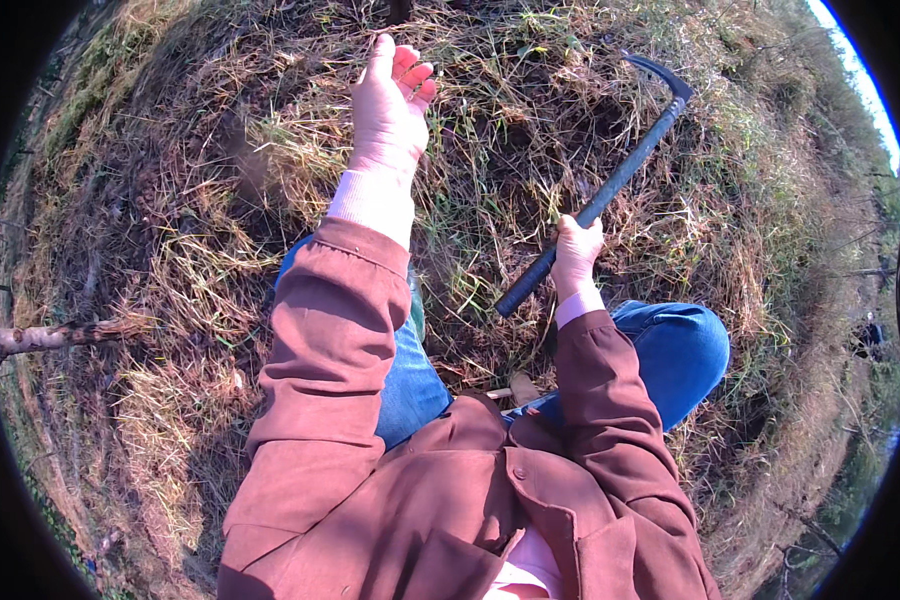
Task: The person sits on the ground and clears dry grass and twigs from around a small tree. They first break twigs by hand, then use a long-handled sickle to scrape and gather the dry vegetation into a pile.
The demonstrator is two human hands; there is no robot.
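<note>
A sickle (634, 154) with a long dark handle slants across the right half of the view. My right hand (576, 247) is closed around its handle, a little above the butt end. The curved metal blade (661, 75) points up and left at the far end, over the grass. Ahead and to the left, my left hand (394, 105) reaches out above cut, dry grass (292, 157). Its fingers are loosely bent and apart from the thumb, and I see nothing held in it.
My bent knees in blue jeans (675, 352) frame the ground before me. A broken branch (52, 337) juts in from the left. A dark upright stem (400, 10) stands at the top edge. Taller grass and brush (802, 187) lie along the right.
</note>
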